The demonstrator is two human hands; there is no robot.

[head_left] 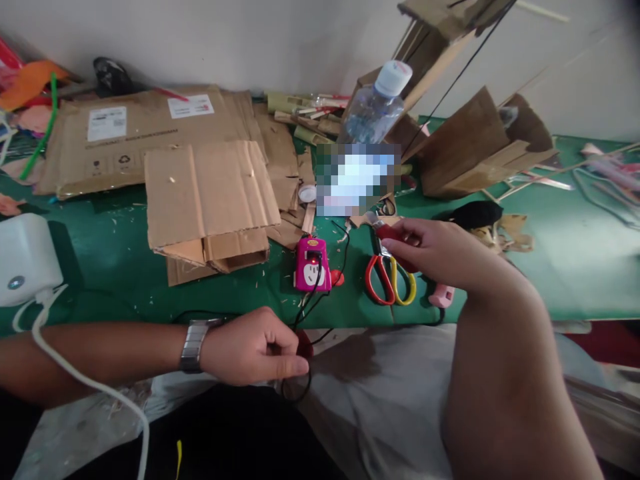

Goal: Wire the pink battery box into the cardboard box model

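My left hand (255,347), with a watch on its wrist, is curled closed at the table's front edge. A thin black cord (309,383) loops out from its fingertips. Something red (304,343) shows just beyond its fingers, too hidden to name. Over the table, my right hand (420,247) is closed around a red-handled tool (391,233) with a greyish tip; its exact kind is unclear. Right below that hand lie scissors (383,280) with one red and one yellow handle loop. Between my hands sits a magenta power socket (312,265) with a black plug in it.
A folded cardboard piece (210,193) and a flat carton (150,143) lie left. A clear bottle (373,110) stands behind a blurred bright patch. Cardboard structures (480,143) rise at the back right. A pink-handled tool (442,295) and a white device (27,260) are on the green table.
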